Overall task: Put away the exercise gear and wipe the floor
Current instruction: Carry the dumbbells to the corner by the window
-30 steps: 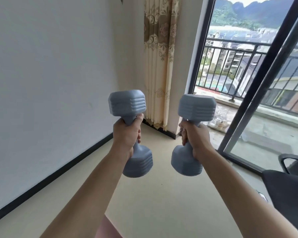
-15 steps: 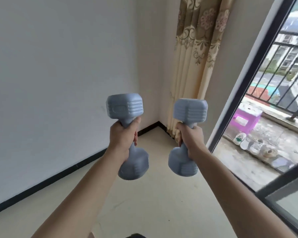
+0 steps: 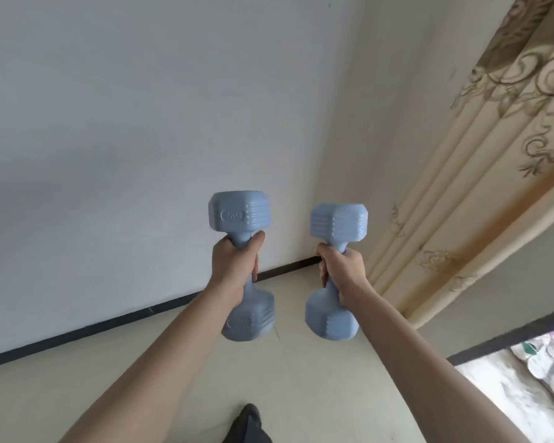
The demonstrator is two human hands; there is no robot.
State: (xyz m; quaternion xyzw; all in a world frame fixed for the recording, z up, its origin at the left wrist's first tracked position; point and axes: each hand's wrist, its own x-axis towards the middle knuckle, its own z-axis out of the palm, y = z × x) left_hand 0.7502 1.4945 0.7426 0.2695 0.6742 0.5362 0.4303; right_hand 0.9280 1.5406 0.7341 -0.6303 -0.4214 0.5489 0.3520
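Two blue-grey dumbbells are held upright in front of me, above the beige floor. My left hand (image 3: pixel 235 262) grips the handle of the left dumbbell (image 3: pixel 240 212), fingers curled round it. My right hand (image 3: pixel 341 270) grips the handle of the right dumbbell (image 3: pixel 338 223) the same way. Each handle is mostly hidden by the fist; both heads of each dumbbell show. The two dumbbells hang side by side, a small gap between them, near the room's corner.
A white wall (image 3: pixel 125 123) with a black skirting board (image 3: pixel 109 324) runs along the left. A patterned beige curtain (image 3: pixel 480 174) hangs at the right, by the corner. A dark door threshold (image 3: pixel 509 337) and balcony floor lie lower right. A dark shoe tip (image 3: pixel 250 423) shows below.
The view has swung left and down toward the room corner; the window and balcony railing left the frame. Both hands keep their grip on the dumbbells, held at about the same height.
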